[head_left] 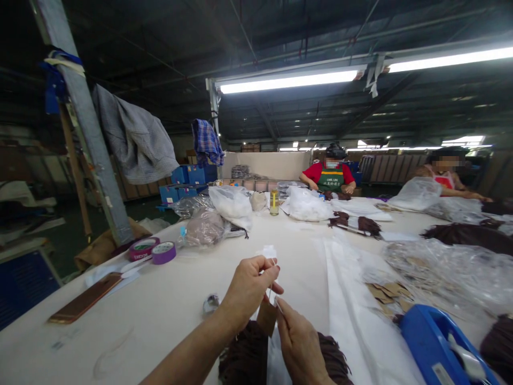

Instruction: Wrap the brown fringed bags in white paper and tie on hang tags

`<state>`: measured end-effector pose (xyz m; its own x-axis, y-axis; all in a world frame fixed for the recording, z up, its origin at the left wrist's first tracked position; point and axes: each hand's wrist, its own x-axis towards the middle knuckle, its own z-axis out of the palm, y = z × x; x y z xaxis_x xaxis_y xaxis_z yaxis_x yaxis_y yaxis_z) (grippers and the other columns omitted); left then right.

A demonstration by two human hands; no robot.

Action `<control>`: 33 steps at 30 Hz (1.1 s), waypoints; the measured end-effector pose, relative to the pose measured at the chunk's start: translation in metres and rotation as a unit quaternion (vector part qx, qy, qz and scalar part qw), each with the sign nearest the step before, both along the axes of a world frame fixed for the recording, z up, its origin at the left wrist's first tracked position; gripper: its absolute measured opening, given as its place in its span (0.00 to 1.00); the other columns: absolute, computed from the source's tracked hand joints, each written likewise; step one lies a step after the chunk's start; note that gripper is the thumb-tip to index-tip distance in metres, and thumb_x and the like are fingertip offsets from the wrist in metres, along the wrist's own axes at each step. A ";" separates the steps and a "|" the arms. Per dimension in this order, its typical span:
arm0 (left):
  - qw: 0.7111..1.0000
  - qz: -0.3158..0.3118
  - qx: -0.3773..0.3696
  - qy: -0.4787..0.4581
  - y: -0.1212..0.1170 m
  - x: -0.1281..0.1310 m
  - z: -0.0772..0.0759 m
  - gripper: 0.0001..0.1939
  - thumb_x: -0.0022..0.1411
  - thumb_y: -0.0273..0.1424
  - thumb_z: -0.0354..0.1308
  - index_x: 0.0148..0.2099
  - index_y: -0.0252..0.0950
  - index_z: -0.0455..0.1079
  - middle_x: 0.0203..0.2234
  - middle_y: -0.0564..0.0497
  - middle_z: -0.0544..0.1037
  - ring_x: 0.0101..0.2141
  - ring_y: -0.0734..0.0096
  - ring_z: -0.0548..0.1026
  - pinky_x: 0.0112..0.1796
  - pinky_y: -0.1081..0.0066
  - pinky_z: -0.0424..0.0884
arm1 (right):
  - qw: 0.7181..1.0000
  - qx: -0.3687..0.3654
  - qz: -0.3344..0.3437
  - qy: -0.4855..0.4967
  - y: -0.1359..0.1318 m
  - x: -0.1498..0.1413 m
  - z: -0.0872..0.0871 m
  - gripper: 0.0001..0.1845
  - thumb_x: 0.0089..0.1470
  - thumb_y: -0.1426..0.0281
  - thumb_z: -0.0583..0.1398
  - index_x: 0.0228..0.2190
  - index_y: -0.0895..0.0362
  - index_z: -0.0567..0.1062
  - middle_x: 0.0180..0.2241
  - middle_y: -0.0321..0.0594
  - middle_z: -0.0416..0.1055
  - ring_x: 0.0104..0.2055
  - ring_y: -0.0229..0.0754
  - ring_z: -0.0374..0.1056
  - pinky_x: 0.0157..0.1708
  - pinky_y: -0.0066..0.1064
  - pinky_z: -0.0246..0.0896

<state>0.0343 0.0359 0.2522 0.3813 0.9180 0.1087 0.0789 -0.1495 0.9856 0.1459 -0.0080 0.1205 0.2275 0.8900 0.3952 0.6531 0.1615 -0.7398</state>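
My left hand (pixel 246 286) pinches a thin white string (pixel 270 293) between thumb and fingers, over the near middle of the table. From the string hangs a small brown cardboard hang tag (pixel 266 319). Just right of the tag, my right hand (pixel 300 338) is closed on the string's lower part, near the tag's top edge. Below both hands lies a dark brown fringed textile (pixel 243 357), with a white band at its middle. My wrists and the lower picture edge hide part of it.
On the white table (pixel 168 299), a blue tape dispenser (pixel 441 342) stands at right near loose brown tags (pixel 387 294). Purple tape rolls (pixel 163 252) and a phone-like flat object (pixel 86 298) lie left. Plastic bags (pixel 452 272) cover the right side. Two people (pixel 331 176) work across.
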 end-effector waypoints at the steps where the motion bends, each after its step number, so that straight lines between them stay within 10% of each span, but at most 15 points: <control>1: 1.000 0.002 0.010 0.003 0.000 0.001 0.000 0.10 0.51 0.34 0.53 0.22 0.35 0.62 0.29 0.41 0.77 0.37 0.59 0.76 0.17 0.81 0.58 | 1.000 -0.001 0.015 0.027 -0.001 -0.002 0.000 0.17 0.53 0.65 0.51 0.42 0.54 0.74 0.31 0.42 0.76 0.36 0.46 0.71 0.36 0.32 0.65; 8: 0.998 -0.001 0.055 0.019 -0.002 0.000 0.001 0.10 0.51 0.32 0.54 0.22 0.33 0.67 0.49 0.38 0.70 0.44 0.55 0.73 0.22 0.76 0.63 | 0.915 -0.031 0.204 0.347 -0.001 -0.012 0.009 0.28 0.38 0.74 0.60 0.46 0.56 0.68 0.43 0.43 0.72 0.44 0.48 0.68 0.47 0.40 0.60; 15: 0.998 -0.010 0.062 0.016 -0.008 0.002 0.002 0.13 0.51 0.29 0.55 0.16 0.36 0.62 0.32 0.43 0.77 0.49 0.54 0.69 0.42 0.66 0.66 | 0.910 -0.030 0.191 0.367 0.002 -0.015 0.037 0.19 0.43 0.58 0.64 0.35 0.58 0.73 0.31 0.39 0.72 0.35 0.44 0.67 0.37 0.35 0.62; 22: 0.995 -0.033 0.093 0.025 -0.004 -0.001 0.005 0.10 0.50 0.26 0.53 0.18 0.37 0.63 0.23 0.47 0.75 0.48 0.57 0.69 0.37 0.70 0.66 | 0.914 -0.102 0.169 0.355 0.010 -0.011 0.029 0.20 0.49 0.53 0.58 0.23 0.58 0.70 0.13 0.27 0.55 0.15 0.31 0.48 0.16 0.25 0.44; 28: 0.991 -0.043 0.076 0.102 0.014 -0.021 0.012 0.08 0.52 0.30 0.53 0.23 0.34 0.66 0.18 0.51 0.72 0.23 0.72 0.70 0.24 0.76 0.62 | 0.958 -0.164 0.176 0.156 0.011 0.009 0.032 0.16 0.43 0.60 0.61 0.33 0.58 0.75 0.34 0.43 0.74 0.39 0.49 0.67 0.41 0.40 0.60; 33: 0.939 -0.094 0.214 0.252 0.020 -0.034 0.014 0.09 0.50 0.25 0.57 0.20 0.35 0.68 0.16 0.56 0.69 0.21 0.75 0.65 0.22 0.76 0.56 | 0.950 -0.099 0.217 0.201 0.020 0.010 0.066 0.49 0.34 0.66 0.68 0.57 0.51 0.55 0.55 0.45 0.61 0.56 0.50 0.56 0.55 0.46 0.48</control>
